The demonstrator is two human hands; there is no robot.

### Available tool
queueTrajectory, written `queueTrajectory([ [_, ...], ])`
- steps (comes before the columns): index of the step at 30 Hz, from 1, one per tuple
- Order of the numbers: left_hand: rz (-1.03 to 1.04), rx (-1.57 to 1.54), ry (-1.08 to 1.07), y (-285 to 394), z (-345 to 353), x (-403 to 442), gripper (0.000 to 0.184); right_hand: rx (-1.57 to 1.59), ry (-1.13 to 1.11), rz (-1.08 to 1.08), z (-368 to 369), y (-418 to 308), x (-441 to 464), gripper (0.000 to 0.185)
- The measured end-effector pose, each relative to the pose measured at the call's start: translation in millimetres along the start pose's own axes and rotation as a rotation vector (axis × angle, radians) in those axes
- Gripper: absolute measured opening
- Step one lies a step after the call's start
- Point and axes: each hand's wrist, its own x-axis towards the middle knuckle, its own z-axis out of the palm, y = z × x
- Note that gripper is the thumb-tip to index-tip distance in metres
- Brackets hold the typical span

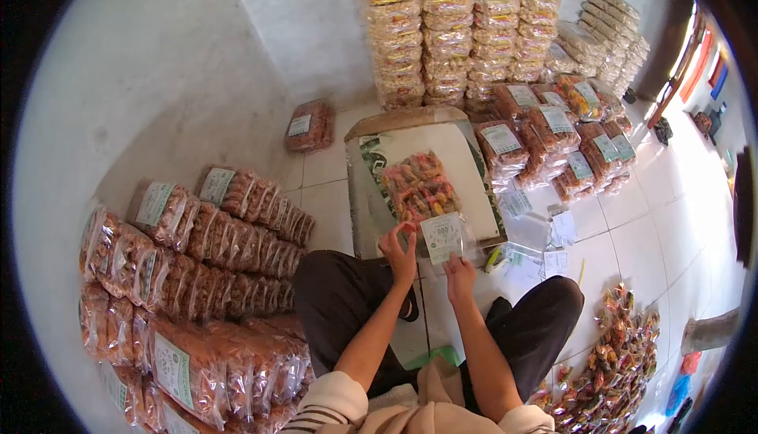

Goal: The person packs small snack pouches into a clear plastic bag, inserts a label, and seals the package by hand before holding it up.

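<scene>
A flattened cardboard box (474, 157) lies on the floor in front of me. On it rests a bundle of small pink-and-brown snack packets (421, 185). A clear plastic bag with a printed white-and-green label (443, 238) overlaps the bundle's near end. My right hand (459, 274) pinches the bag's near edge just below the label. My left hand (399, 251) is closed at the label's left side, its fingertips against the bundle's pink near end. What exactly those fingers grip is too small to tell.
Stacked labelled packs (213, 236) fill the left side. Tall columns of bagged goods (446, 35) stand against the wall. More labelled packs (545, 134) sit behind the box at right. Loose labels (562, 229) and a heap of small packets (616, 355) lie on the right floor.
</scene>
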Motion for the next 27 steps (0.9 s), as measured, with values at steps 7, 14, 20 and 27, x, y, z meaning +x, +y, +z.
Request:
queueTrajectory([
  [7, -0.325, -0.15, -0.254, -7, 9, -5, 0.064, -0.001, -0.056, -0.061, 28, 11, 52, 0.013],
  [14, -0.314, -0.244, -0.141, -15, 15, 0, 0.06, -0.473, 0.046, -0.185, 25, -1, 39, 0.02],
  [20, 0.052, 0.114, -0.026, 1, 27, 42, 0.032, -1.656, -0.121, -0.842, 19, -8, -16, 0.048],
  [27, 0.272, 0.349, -0.122, -11, 44, 79, 0.033, -1.764, -0.446, -0.985, 35, -28, 25, 0.06],
])
